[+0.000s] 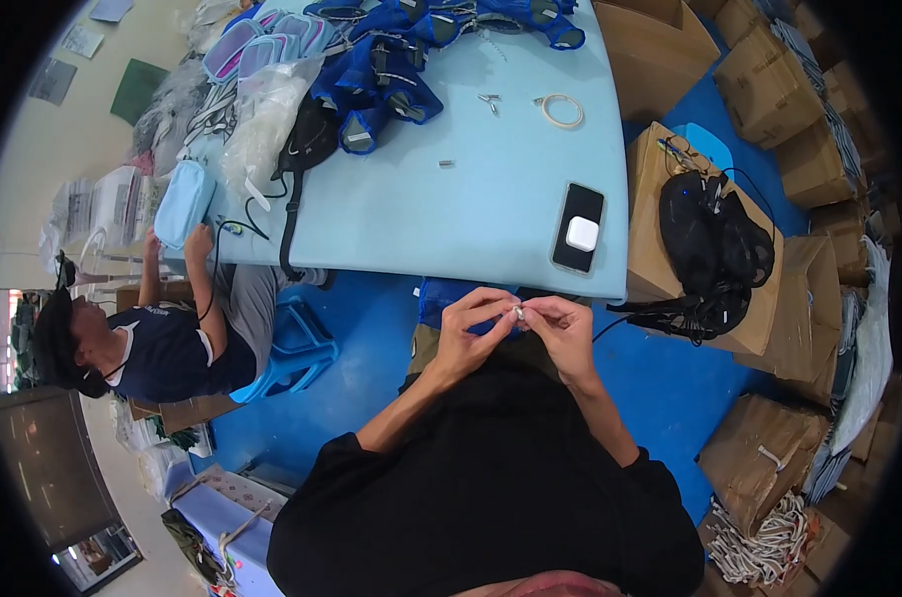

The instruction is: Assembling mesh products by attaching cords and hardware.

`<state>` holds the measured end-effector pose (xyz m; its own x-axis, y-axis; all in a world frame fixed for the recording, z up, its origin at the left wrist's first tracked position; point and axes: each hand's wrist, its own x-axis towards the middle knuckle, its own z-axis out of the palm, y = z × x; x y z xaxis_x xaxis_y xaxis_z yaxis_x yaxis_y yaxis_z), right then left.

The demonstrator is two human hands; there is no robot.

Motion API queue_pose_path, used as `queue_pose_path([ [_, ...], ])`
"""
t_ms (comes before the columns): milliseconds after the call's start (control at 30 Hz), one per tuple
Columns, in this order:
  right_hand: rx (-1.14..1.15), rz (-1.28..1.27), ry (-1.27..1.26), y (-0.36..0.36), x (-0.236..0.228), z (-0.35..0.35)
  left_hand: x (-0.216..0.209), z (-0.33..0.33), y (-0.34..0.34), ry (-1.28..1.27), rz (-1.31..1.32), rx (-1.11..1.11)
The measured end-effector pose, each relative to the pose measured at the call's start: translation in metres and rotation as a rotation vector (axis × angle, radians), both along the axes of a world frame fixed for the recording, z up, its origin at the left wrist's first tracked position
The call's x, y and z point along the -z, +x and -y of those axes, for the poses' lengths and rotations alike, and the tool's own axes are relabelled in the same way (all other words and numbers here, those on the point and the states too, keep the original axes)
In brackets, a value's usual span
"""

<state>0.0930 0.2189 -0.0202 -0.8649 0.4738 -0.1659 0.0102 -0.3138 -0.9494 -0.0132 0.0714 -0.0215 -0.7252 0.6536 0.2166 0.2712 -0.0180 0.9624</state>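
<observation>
My left hand and my right hand meet just off the near edge of the table, above my lap. The fingertips of both pinch a small whitish piece, too small and too covered by fingers to name. Below them, dark blue fabric lies over my lap, partly hidden by my left hand. On the light blue table, nearest to my hands, lies a black smartphone with a white earbud case on top.
Blue items with grey panels are heaped at the table's far side. A small metal piece and a tape ring lie nearer. At left a seated person holds a light blue pouch. A black bag rests on a carton at right.
</observation>
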Motion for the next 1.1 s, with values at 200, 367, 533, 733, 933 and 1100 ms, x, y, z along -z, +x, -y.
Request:
queue_pose_path([
  [200,-0.079,-0.021,0.12,0.005,-0.003,-0.004,0.005,0.004,0.003,0.059,-0.035,0.015],
  [367,-0.143,0.087,0.38,0.008,-0.011,-0.01,0.013,0.003,-0.001,0.057,-0.015,0.087],
  [533,-0.227,0.112,0.41,0.01,-0.013,-0.018,0.016,0.003,-0.006,0.045,-0.065,0.157],
  [733,-0.337,0.161,0.365,0.016,-0.026,-0.017,0.017,0.014,0.002,0.025,-0.055,0.23],
  [933,-0.294,0.122,0.546,0.015,-0.032,-0.001,0.012,0.02,0.005,0.001,-0.079,0.166],
  [1100,-0.223,0.103,0.62,0.012,-0.032,0.005,0.014,0.015,0.008,0.045,-0.021,0.115],
])
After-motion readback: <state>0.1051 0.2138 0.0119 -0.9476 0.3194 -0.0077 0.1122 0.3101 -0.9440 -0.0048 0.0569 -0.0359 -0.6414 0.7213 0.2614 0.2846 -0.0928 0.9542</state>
